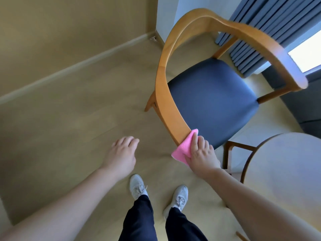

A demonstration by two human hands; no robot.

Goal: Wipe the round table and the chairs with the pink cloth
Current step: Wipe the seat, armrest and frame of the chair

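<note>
At the near end of the chair point(213, 100) armrest point(171, 108): right hand point(202, 156) pressing the pink cloth point(182, 148) onto the wood, fingers curled over the cloth and holding it against the rail's tip. Cloth folded, wrapped over the armrest end, one corner poking up past the fingertips, lower edge hanging below the rail on the outer side.

Left hand point(122, 153) out over the floor point(69, 119), well apart from chair and cloth; fingers loosely curled, holding nothing, touching nothing.

Chair: curved wooden back-and-arm rail in one continuous loop, dark blue padded seat point(215, 101), wooden legs. Upright on the floor, just beside the round table point(284, 171). Far arm of the rail blurred.

Table: pale round top with a darker rim, lower right of view, partly hidden behind the right forearm. Part of a second wooden frame point(231, 153) visible between table edge and chair seat; cannot tell whether table leg or another chair.

Below: two light grey shoes point(139, 186) and dark trousers point(139, 220), standing on the floor just short of the chair.

Behind the chair: blue curtain point(260, 32), bright window point(307, 53) at right edge, white wall corner, beige wall with skirting at left
</note>
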